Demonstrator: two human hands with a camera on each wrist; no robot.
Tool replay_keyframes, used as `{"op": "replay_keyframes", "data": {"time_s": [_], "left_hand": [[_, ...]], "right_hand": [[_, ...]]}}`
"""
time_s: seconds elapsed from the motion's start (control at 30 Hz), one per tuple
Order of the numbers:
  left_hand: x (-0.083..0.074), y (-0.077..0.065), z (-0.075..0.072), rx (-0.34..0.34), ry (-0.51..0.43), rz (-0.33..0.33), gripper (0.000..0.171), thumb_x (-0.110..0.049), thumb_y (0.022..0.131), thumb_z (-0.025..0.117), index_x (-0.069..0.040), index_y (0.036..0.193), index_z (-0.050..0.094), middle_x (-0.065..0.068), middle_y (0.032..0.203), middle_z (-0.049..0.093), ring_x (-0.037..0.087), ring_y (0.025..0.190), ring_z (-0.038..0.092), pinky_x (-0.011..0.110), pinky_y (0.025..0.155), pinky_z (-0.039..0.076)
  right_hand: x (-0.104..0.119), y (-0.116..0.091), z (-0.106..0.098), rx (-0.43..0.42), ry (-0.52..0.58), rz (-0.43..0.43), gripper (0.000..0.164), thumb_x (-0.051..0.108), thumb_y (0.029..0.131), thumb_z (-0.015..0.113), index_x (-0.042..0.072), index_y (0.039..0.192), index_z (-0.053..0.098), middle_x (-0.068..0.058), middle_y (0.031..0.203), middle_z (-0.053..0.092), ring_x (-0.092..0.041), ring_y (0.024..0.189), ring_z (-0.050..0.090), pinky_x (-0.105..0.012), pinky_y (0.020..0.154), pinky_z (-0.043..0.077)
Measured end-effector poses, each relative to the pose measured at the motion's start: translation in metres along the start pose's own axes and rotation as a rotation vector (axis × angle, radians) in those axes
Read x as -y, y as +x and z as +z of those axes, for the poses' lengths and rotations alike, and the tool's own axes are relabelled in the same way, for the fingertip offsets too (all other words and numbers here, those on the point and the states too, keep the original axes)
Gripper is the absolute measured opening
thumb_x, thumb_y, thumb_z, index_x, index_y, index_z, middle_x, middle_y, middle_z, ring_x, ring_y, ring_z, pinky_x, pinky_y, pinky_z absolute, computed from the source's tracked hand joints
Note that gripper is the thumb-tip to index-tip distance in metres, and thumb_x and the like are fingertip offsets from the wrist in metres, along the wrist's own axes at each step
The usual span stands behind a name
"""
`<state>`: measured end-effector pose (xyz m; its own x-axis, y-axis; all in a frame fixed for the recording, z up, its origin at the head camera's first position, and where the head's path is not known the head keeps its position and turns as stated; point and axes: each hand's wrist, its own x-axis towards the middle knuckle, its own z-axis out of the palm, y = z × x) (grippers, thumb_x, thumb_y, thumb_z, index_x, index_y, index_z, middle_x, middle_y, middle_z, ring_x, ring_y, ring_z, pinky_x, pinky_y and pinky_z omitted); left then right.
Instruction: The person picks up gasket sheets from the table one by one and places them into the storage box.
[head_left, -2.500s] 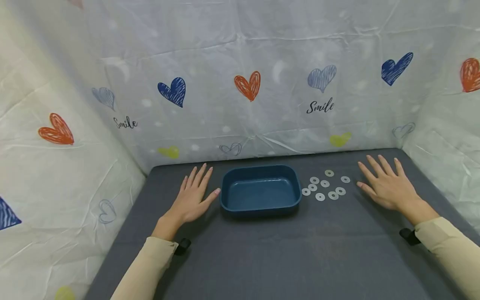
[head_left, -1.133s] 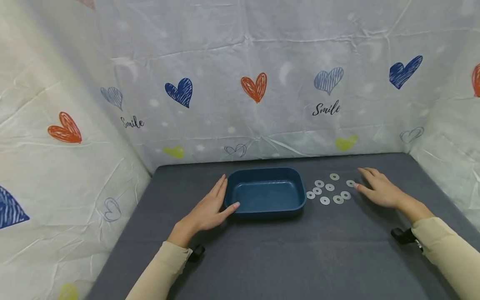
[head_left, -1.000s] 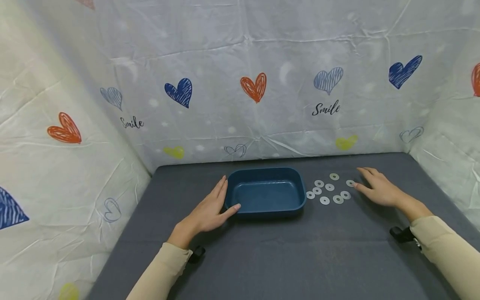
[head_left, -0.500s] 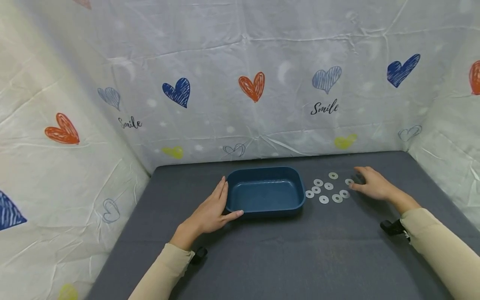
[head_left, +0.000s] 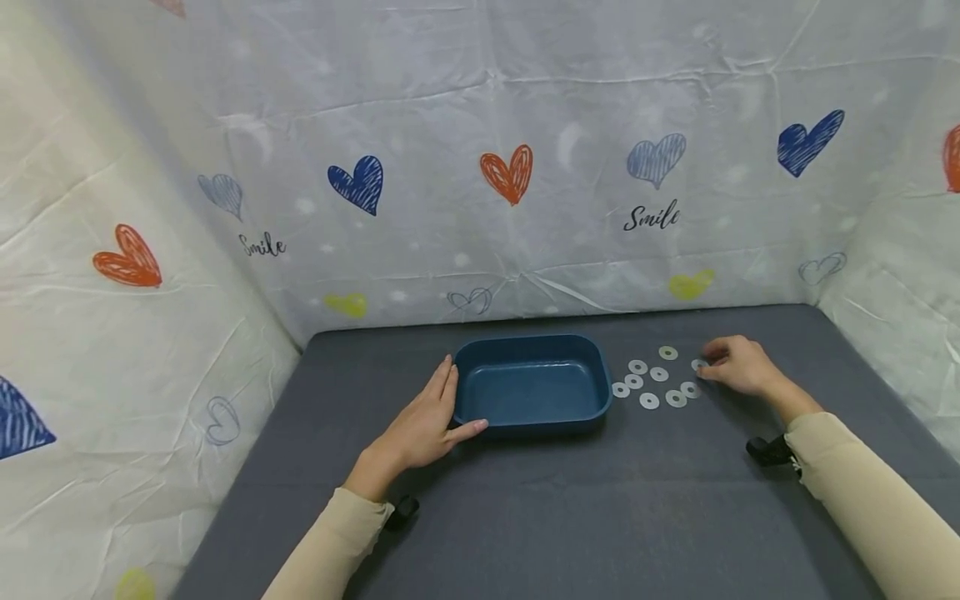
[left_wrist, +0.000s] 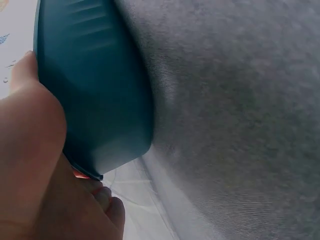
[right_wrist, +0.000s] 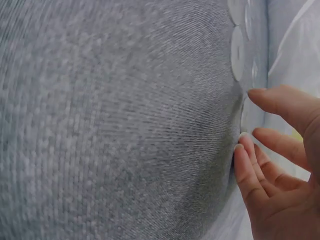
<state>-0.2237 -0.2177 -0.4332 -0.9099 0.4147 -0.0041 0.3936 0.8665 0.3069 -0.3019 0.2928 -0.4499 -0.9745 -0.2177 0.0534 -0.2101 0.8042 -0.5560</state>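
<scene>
In the head view my left hand [head_left: 417, 430] lies along the left end of a dark blue rectangular tub [head_left: 531, 425]. Its fingers are straight against the side, and the thumb reaches along the front near the rim. The tub's wall [left_wrist: 100, 90] fills the upper left of the left wrist view, with the hand close beside it. My right hand [head_left: 738, 367] is at the rightmost of several flat grey washers [head_left: 676, 398]. Thumb and index finger stand apart on either side of that washer [right_wrist: 244, 116], while the other fingertips are down at the cloth.
A dark grey cloth [head_left: 570, 517] covers the table. White curtains [head_left: 420, 100] with printed hearts rise behind it and on both sides. The remaining washers lie loosely scattered between the tub and my right hand.
My left hand has come right onto the tub's end. My right hand has moved left to the rightmost washer, its fingers bending and its thumb and index finger drawing closer together.
</scene>
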Motion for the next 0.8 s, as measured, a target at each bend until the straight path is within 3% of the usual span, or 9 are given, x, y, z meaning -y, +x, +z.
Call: {"op": "replay_keyframes", "data": {"time_s": [0.3,0.8], "left_hand": [[-0.0023,-0.0001,-0.0029,0.020,0.019,-0.009,0.107,-0.071,0.098,0.048,0.006,0.161,0.009,0.021,0.170,-0.003,0.032,0.158,0.003,0.052,0.123,0.021],[-0.0014,-0.0003,0.0010,-0.004,-0.016,-0.016,0.105,-0.069,0.099,0.048,0.005,0.161,0.008,0.019,0.171,-0.004,0.032,0.158,0.005,0.052,0.123,0.020]], "right_hand": [[-0.0003,0.0040,0.0064,-0.044,-0.019,0.031,0.037,0.016,0.089,0.076,-0.013,0.110,0.069,-0.031,0.108,0.069,-0.045,0.099,0.065,-0.056,0.084,0.052],[0.0022,0.0092,0.0054,-0.048,-0.048,0.057,0.028,0.017,0.089,0.077,-0.009,0.098,0.072,-0.020,0.092,0.072,-0.032,0.081,0.064,-0.046,0.070,0.053]]}}
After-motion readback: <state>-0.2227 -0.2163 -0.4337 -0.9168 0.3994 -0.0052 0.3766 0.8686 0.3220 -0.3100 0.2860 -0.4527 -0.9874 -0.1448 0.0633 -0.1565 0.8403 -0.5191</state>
